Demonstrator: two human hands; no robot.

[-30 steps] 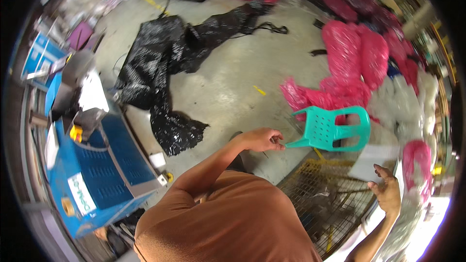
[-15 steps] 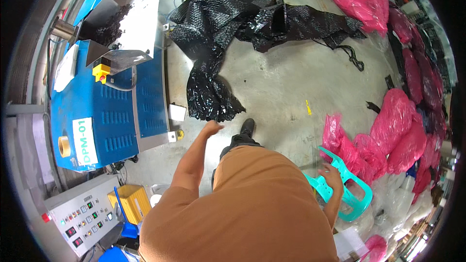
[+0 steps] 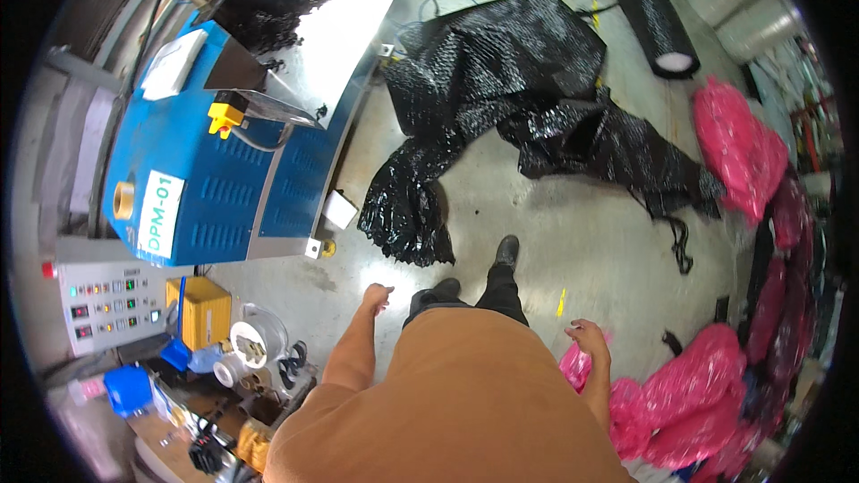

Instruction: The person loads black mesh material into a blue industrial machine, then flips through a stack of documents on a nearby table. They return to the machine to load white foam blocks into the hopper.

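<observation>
My left hand [image 3: 378,298] hangs over the bare floor below the near end of a crumpled black plastic sheet [image 3: 407,215], apart from it. Its fingers are curled in and nothing shows in them. Out to the right, my right hand [image 3: 588,337] is held with fingers bent but apart, nothing seen in its grip. A pink plastic bag [image 3: 575,367] shows just beneath that hand; I cannot tell that they touch. The black sheet spreads across the floor ahead of my shoes [image 3: 506,250], with a black cord [image 3: 682,246] at its right end.
On the left stands a blue machine [image 3: 206,188] with a metal hopper [image 3: 349,45] holding black scraps. A control panel [image 3: 116,295], a yellow bin [image 3: 204,311] and a white spool [image 3: 253,343] sit nearer. Filled pink bags [image 3: 693,385] line the right; a black roll [image 3: 656,22] lies far right.
I have moved forward and the view has shifted. The turquoise plastic seat by my right hand has gone out of sight. More of the black roll now shows.
</observation>
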